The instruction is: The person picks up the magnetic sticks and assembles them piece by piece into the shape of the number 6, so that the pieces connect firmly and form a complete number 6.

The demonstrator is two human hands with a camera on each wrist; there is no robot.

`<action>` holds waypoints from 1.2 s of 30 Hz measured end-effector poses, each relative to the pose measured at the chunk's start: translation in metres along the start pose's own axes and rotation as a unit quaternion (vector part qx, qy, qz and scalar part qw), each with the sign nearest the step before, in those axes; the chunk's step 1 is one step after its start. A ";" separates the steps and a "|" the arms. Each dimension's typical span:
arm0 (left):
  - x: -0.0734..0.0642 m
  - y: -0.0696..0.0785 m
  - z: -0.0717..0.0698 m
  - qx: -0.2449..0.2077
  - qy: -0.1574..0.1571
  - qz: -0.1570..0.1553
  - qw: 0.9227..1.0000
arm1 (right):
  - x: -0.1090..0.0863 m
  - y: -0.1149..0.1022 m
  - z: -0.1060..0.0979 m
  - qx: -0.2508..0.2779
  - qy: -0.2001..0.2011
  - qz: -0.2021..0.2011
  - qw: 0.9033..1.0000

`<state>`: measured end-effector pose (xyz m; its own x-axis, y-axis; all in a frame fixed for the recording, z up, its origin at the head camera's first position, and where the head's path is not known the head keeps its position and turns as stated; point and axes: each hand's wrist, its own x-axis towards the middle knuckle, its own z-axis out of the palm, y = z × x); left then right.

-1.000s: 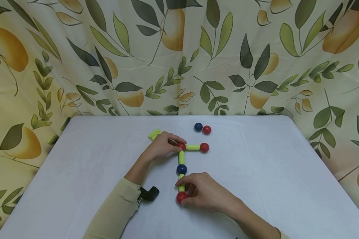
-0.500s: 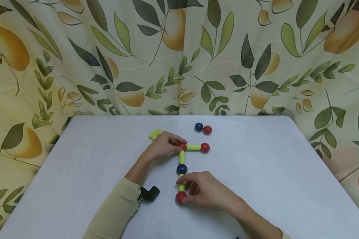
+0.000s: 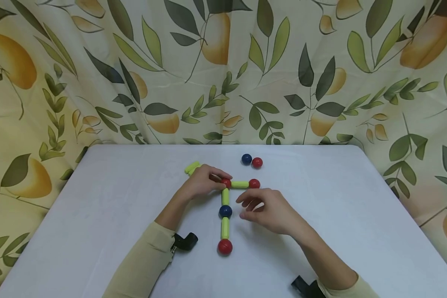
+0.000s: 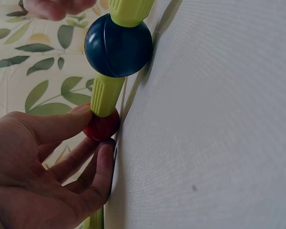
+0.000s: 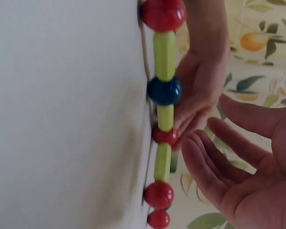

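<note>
A chain of balls and yellow-green rods lies on the white table, best seen in the head view. From the near red ball [image 3: 225,247] a rod [image 3: 225,228] runs to a blue ball [image 3: 225,211], then another rod [image 3: 225,197] reaches the corner red ball [image 4: 102,128]. There a sideways rod [image 3: 240,184] leads right to a further red ball [image 3: 254,183]. My left hand [image 3: 204,181] pinches the corner ball between thumb and fingers. Just right of the chain hovers my right hand [image 3: 272,209], fingers loosely bent and holding nothing.
Behind the chain, a loose blue ball [image 3: 246,159] and a loose red ball [image 3: 257,162] sit side by side. Spare yellow-green rods [image 3: 192,167] lie beyond my left hand, partly hidden by it. A patterned curtain [image 3: 223,91] hangs behind the table's far edge.
My right hand has let go of the near red ball and its rod and moved away from me and to the right. The left hand stays on the corner ball.
</note>
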<state>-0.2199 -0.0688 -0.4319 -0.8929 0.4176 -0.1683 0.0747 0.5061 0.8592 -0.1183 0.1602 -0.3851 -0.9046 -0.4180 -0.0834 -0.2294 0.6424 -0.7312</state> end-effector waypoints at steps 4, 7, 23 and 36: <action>0.000 0.000 0.000 -0.003 0.000 -0.003 1.000 | 0.009 0.006 -0.014 -0.002 0.050 0.016 0.999; 0.000 -0.001 0.000 -0.002 0.001 -0.004 1.000 | 0.017 0.013 -0.022 -0.001 0.081 0.034 0.996; -0.001 -0.001 -0.001 -0.004 0.001 0.001 1.000 | 0.047 0.046 -0.031 0.059 0.090 0.118 0.987; 0.000 0.000 -0.001 -0.001 0.007 -0.008 1.000 | 0.054 0.058 -0.029 0.061 0.061 0.126 0.988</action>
<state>-0.2201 -0.0695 -0.4319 -0.8998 0.3994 -0.1757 0.0594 0.5110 0.8576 -0.1905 0.1937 -0.4121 -0.9658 -0.1695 -0.1963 0.0468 0.6304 -0.7748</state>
